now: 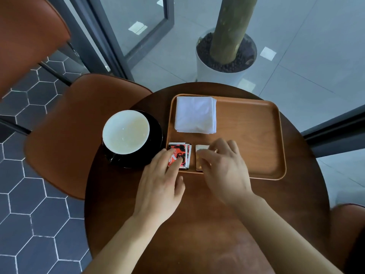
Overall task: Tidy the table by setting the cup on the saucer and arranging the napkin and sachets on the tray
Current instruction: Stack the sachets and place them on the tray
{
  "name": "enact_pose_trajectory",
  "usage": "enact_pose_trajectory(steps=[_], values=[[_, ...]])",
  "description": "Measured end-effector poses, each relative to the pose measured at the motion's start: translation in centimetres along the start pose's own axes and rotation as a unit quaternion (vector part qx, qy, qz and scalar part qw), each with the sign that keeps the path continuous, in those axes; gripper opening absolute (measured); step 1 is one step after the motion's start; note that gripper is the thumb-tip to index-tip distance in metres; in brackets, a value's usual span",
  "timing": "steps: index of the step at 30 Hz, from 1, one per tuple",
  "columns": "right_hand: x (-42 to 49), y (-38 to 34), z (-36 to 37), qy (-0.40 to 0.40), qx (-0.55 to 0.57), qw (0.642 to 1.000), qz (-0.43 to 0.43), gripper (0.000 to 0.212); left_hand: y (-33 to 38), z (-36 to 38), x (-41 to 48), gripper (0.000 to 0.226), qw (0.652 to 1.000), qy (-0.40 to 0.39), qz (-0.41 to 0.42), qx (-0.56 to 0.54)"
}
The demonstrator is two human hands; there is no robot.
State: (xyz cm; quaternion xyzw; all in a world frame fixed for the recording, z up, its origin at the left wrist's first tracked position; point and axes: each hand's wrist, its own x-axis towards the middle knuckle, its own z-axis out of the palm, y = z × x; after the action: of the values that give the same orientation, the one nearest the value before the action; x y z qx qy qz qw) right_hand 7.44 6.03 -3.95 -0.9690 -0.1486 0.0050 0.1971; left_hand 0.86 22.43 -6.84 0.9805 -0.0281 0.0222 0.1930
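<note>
Risk: left hand (164, 175), fingers spread flat on red sachets (180, 155), and right hand (221, 165) pinching pale sachet (200, 153), could skew stacks at near tray (256, 135) rim.

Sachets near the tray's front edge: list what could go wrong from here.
1. The red sachets lie in a loose stack at the tray's front left corner; a nudge from the left hand could fan them out or push them over the rim.
2. The cup on its saucer sits close beside that hand, so a sideways sweep might knock it.
</note>
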Motion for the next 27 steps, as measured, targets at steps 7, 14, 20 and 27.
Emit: enact_pose_trajectory(steps=[7, 14, 20, 27], values=[[0.8, -0.6, 1.7, -0.017, -0.089, 0.996, 0.007, 0.019, -0.3, -0.1, -0.2, 0.041, 1.0, -0.021, 0.004, -0.004], [1.1, -1.0, 1.7, -0.022, -0.059, 0.998, 0.009, 0.035, -0.4, -0.4, -0.3, 0.041, 1.0, -0.027, 0.006, -0.011], [0.9, -1.1, 1.7, -0.038, -0.021, 0.999, 0.021, 0.041, -0.5, -0.3, -0.3, 0.041, 1.0, -0.02, 0.005, -0.017], [0.2, 1.3, 0.7, 0.024, 0.017, 0.993, 0.11, 0.024, -0.4, -0.2, 0.0, 0.043, 1.0, -0.021, -0.008, -0.001]])
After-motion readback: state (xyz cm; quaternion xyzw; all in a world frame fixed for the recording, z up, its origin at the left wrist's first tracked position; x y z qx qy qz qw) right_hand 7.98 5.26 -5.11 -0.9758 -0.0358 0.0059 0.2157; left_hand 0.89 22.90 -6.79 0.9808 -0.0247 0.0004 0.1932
